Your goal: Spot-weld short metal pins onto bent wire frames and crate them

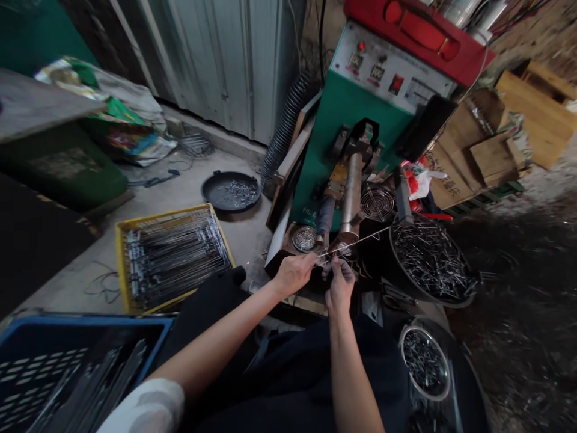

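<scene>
My left hand (294,274) is closed round a thin metal rod (363,239), which slants up to the right past the machine's working end. Beside it, my right hand (340,281) is pinched together at the rod; whatever small piece its fingertips may hold is too small to make out. Both hands are just below the metal cylinder arm (353,195) of a green machine (311,159) with a red top. A small round dish (294,239) of tiny metal parts sits left of the working end.
A yellow crate (121,264) of wire rods and a blue crate (90,321) stand at left. Behind them is a black pan (216,193). At right are a large pan (455,304) and a bowl (447,374), both with metal pieces. Cardboard boxes (496,159) lie beyond.
</scene>
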`<action>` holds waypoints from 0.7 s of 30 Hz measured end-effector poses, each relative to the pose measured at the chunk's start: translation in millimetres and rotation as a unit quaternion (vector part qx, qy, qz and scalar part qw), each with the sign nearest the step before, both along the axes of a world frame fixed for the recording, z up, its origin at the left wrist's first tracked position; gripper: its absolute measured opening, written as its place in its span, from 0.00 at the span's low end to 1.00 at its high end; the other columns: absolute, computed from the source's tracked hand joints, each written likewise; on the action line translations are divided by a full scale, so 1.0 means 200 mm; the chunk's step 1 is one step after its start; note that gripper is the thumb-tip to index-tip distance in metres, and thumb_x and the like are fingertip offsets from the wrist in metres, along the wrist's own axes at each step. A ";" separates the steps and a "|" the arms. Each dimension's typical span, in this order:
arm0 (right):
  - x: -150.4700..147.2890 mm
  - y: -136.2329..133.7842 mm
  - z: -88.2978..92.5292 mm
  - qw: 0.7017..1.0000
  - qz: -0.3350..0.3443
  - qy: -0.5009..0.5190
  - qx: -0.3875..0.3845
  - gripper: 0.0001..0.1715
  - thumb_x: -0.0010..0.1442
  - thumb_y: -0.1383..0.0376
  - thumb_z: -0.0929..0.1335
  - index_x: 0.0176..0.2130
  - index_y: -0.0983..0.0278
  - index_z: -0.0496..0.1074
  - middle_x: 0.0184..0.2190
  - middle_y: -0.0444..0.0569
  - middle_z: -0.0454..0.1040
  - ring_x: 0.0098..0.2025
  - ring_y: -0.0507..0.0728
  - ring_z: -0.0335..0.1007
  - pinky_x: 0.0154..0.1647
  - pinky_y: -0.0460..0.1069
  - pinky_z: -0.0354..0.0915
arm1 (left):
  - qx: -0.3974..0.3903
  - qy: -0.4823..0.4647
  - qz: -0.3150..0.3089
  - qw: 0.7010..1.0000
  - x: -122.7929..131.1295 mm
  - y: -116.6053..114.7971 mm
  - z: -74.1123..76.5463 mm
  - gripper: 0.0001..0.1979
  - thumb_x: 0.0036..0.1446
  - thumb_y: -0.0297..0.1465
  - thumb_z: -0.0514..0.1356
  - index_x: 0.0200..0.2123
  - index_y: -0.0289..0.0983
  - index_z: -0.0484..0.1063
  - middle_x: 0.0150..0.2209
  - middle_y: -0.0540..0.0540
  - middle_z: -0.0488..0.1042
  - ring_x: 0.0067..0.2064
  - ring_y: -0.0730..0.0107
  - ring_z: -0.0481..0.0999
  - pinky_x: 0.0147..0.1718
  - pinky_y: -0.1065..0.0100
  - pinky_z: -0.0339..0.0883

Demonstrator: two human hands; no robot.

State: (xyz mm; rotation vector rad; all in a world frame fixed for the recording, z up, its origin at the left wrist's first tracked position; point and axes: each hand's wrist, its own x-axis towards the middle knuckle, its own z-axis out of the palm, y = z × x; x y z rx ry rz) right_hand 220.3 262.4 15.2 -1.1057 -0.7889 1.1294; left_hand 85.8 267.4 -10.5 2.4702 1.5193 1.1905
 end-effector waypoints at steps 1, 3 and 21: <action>0.00 0.01 0.00 1.000 -0.005 -0.002 -0.002 0.22 0.53 0.51 0.75 0.25 0.64 0.68 0.16 0.39 0.67 0.19 0.48 0.60 0.22 0.44 0.55 | 0.001 0.000 -0.001 1.000 0.00 0.01 0.00 0.15 0.71 0.30 0.45 0.36 0.36 0.68 0.26 0.46 0.75 0.27 0.65 0.76 0.25 0.67 0.62; 0.00 0.01 -0.01 1.000 -0.017 -0.002 -0.005 0.22 0.52 0.51 0.75 0.26 0.64 0.68 0.16 0.39 0.68 0.19 0.48 0.60 0.22 0.44 0.55 | -0.001 0.003 -0.006 1.000 0.00 0.04 0.00 0.15 0.72 0.31 0.45 0.36 0.36 0.68 0.26 0.46 0.75 0.27 0.65 0.76 0.25 0.67 0.62; 0.16 -0.65 -0.45 0.935 0.192 -0.274 -0.114 0.17 0.60 0.53 0.68 0.30 0.65 0.73 0.28 0.49 0.77 0.32 0.56 0.73 0.34 0.47 0.66 | -0.033 0.064 -0.088 0.994 -0.08 0.06 0.05 0.16 0.72 0.31 0.46 0.37 0.34 0.69 0.28 0.43 0.74 0.29 0.61 0.76 0.26 0.65 0.65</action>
